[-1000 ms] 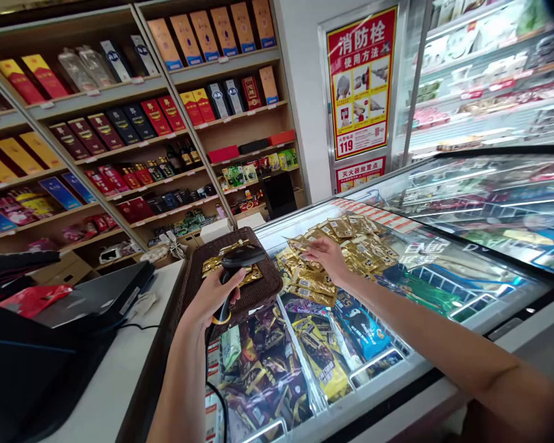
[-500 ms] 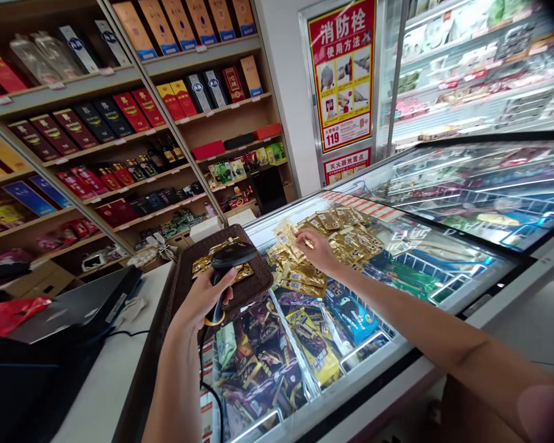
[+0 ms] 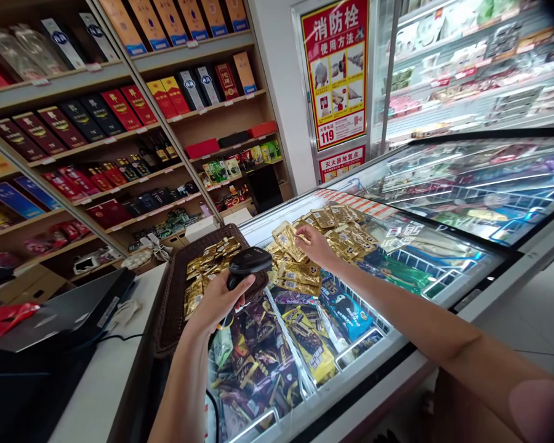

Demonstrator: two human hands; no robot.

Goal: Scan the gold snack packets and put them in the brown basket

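Observation:
My left hand (image 3: 219,301) grips a black barcode scanner (image 3: 248,263), its head aimed toward the gold packets. My right hand (image 3: 314,245) pinches one gold foil packet (image 3: 287,237), lifted a little off a heap of gold packets (image 3: 332,237) lying on the glass lid of a chest freezer (image 3: 397,363). A dark brown wicker basket (image 3: 170,307) sits just left of the scanner, at the counter's edge, with several gold packets (image 3: 207,264) inside it.
A white counter (image 3: 106,381) at the left carries a black register screen (image 3: 32,363) and a cable. Ice-cream wrappers (image 3: 277,351) fill the freezer under the glass. Shelves of boxed goods (image 3: 120,111) line the back wall. A red fire-hydrant poster (image 3: 336,74) hangs beside an upright cooler (image 3: 480,67).
My right hand has picked one gold packet up from the heap. My left hand has swung the scanner right, off the basket and toward that packet. The view has shifted slightly.

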